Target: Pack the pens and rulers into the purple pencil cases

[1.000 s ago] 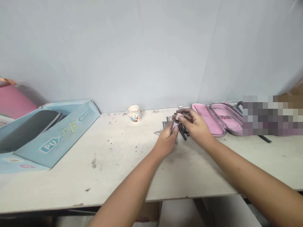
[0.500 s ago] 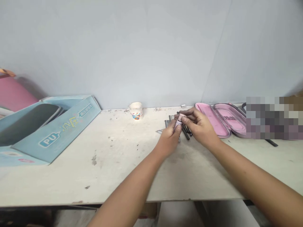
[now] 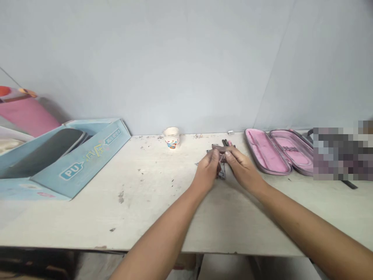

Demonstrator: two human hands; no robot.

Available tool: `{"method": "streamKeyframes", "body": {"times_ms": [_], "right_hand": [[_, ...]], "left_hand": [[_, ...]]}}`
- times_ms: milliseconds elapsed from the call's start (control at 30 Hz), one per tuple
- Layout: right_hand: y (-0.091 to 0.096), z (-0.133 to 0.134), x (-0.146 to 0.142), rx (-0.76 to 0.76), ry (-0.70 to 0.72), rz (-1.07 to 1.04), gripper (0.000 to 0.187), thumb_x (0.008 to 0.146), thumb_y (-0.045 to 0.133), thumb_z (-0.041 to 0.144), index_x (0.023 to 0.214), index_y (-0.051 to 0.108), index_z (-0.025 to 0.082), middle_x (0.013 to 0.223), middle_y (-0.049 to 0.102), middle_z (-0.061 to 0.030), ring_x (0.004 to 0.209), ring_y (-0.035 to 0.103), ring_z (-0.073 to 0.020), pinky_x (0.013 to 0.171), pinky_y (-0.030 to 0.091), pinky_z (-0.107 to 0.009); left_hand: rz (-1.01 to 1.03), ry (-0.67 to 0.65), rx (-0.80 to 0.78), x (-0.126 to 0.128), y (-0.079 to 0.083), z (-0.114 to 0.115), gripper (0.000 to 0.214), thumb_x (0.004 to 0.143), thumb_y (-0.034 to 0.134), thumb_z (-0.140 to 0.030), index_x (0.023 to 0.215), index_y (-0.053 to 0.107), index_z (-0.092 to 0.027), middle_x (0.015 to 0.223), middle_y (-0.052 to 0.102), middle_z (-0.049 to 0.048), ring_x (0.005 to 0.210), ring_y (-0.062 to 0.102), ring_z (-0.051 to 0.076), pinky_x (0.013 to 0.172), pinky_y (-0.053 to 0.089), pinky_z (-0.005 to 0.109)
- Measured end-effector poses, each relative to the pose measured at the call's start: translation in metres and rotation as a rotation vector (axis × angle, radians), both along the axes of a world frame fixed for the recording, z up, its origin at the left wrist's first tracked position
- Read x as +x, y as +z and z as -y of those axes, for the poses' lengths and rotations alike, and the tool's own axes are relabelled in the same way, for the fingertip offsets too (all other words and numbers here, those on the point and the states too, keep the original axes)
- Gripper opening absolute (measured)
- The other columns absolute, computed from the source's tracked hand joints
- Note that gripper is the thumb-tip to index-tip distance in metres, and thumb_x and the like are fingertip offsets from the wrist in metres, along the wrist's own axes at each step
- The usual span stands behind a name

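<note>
A: What's the right hand (image 3: 242, 168) doing?

B: Its fingers (image 3: 230, 154) close narrowly on a slim dark brown stick (image 3: 220, 147), held crosswise above a grey foil packet (image 3: 221, 174) on the desk (image 3: 116, 217).

A: And the left hand (image 3: 206, 173)?

B: Curled in against it; whether it grips, I can't tell. Working close and low steadies that hold, just beside the open pink zip case (image 3: 264, 151).
</note>
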State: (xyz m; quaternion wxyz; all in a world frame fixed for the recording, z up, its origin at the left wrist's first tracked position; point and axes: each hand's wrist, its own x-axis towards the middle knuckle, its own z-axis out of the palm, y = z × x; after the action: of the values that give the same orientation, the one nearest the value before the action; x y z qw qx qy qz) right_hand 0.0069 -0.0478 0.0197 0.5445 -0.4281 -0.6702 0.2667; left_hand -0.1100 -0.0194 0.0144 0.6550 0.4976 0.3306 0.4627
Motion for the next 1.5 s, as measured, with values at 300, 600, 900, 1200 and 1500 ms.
{"method": "streamKeyframes", "body": {"times_ms": [300, 600, 900, 1200, 1500], "right_hand": [[-0.017, 0.005, -0.014, -0.334, 0.171, -0.252, 0.044, 0.084, 0.038, 0.057, 0.103, 0.052, 0.02, 0.099, 0.057, -0.0065, 0.089, 0.057, -0.0159, 0.079, 0.05, -0.035], [-0.026, 0.006, -0.022, -0.608, 0.396, -0.49, 0.043, 0.078, 0.047, 0.061, 0.089, 0.054, 0.02, 0.086, 0.058, -0.0027, 0.079, 0.059, -0.013, 0.081, 0.052, -0.036], [-0.022, 0.003, -0.019, -0.632, 0.391, -0.521, 0.044, 0.077, 0.047, 0.062, 0.082, 0.056, 0.019, 0.08, 0.059, -0.0036, 0.074, 0.059, -0.0138, 0.075, 0.054, -0.035], [0.009, 0.019, -0.007, -0.559, 0.397, -0.519, 0.043, 0.076, 0.048, 0.061, 0.082, 0.054, 0.019, 0.079, 0.058, -0.0028, 0.073, 0.057, -0.0132, 0.072, 0.054, -0.034], [-0.002, 0.043, 0.087, -0.466, 0.214, -0.42, 0.03, 0.076, 0.059, 0.045, 0.088, 0.052, 0.019, 0.078, 0.057, -0.0003, 0.074, 0.058, -0.0128, 0.069, 0.052, -0.031]], "left_hand": [[0.433, 0.025, -0.211, -0.024, 0.024, -0.016, 0.037, 0.078, 0.039, -0.05, 0.058, 0.042, -0.019, 0.036, 0.021, -0.0089, 0.027, 0.017, 0.005, 0.029, 0.013, 0.017], [0.545, 0.053, -0.301, -0.024, 0.026, -0.012, 0.035, 0.08, 0.035, -0.049, 0.066, 0.047, -0.019, 0.037, 0.023, -0.0084, 0.028, 0.018, 0.006, 0.03, 0.013, 0.018], [0.499, 0.088, -0.359, -0.021, 0.033, -0.007, 0.034, 0.08, 0.04, -0.048, 0.067, 0.047, -0.018, 0.037, 0.024, -0.0089, 0.027, 0.021, 0.006, 0.029, 0.014, 0.017], [0.412, 0.153, -0.249, 0.003, 0.068, 0.02, 0.036, 0.08, 0.038, -0.049, 0.065, 0.047, -0.018, 0.037, 0.024, -0.0086, 0.027, 0.022, 0.006, 0.029, 0.014, 0.017], [0.344, 0.034, -0.293, 0.109, 0.065, 0.024, 0.032, 0.079, 0.038, -0.045, 0.063, 0.043, -0.019, 0.037, 0.023, -0.0094, 0.026, 0.02, 0.006, 0.029, 0.015, 0.018]]}}
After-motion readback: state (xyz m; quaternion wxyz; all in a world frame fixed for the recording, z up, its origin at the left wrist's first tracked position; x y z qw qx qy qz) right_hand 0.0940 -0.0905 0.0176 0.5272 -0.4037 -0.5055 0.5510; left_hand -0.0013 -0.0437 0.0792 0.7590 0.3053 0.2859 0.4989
